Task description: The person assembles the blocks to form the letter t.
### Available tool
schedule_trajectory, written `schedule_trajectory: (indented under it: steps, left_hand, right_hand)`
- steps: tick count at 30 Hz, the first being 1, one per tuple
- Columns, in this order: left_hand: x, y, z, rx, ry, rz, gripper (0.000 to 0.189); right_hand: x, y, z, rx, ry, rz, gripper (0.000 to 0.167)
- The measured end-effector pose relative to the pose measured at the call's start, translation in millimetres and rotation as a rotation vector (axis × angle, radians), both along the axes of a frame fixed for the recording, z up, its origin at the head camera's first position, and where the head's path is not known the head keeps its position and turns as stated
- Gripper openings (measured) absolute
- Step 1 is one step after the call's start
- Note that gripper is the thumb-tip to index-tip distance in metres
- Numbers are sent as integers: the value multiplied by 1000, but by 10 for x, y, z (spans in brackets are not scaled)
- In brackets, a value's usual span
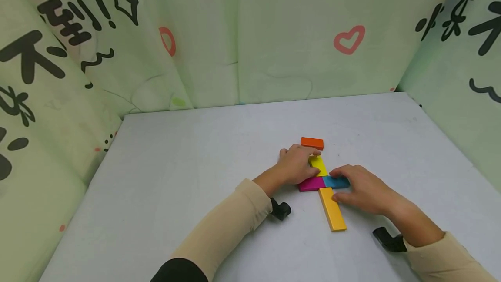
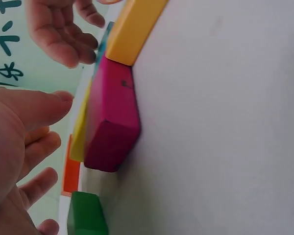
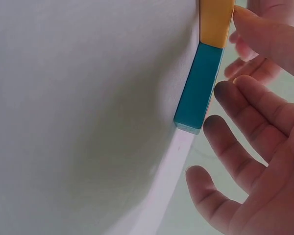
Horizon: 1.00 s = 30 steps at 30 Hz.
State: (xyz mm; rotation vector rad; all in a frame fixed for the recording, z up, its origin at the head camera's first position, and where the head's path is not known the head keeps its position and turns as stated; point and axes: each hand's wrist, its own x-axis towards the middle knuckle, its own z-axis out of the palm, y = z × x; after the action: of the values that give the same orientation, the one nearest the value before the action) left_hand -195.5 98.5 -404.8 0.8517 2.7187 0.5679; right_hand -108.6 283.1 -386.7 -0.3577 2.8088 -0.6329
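Left hand (image 1: 293,165): fingers apart, left of the blue block (image 1: 336,182)
Magenta block (image 1: 312,184): adjoins the blue block's left end
Amber block (image 1: 332,212): long axis runs from the blue block toward us
Right hand (image 1: 364,189): fingers apart, nearest the blue block

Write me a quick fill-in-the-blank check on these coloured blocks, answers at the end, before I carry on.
1. In the head view, the magenta block lies to the ____ of the blue block.
2. The digit of the right hand nearest the amber block is the ____.
3. In the head view, of the near and far ends of the yellow block, the red-orange block lies beyond the ____ one.
4. The green block shows only in the ____ view.

Missing words: left; thumb; far; left wrist.
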Motion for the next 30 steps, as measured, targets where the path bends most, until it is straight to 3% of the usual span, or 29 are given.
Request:
schedule_trajectory:
  steps: [6,12,20,30]
  left_hand:
    - [-46,-92,74,28,-20,8,47]
    - [-84,-260,105,65,-91,29,48]
    - [-88,-457,59,117,-175,30,52]
    - [-86,-608,-19,135,-222,-3,46]
  right_hand:
    - [-3,5,3,2,-3,-2,66]
    - [-16,-10,6,10,-12,-12,66]
    - [-17,-24,4,12,-44,-27,68]
    - [-15,-15,0,13,-44,-24,67]
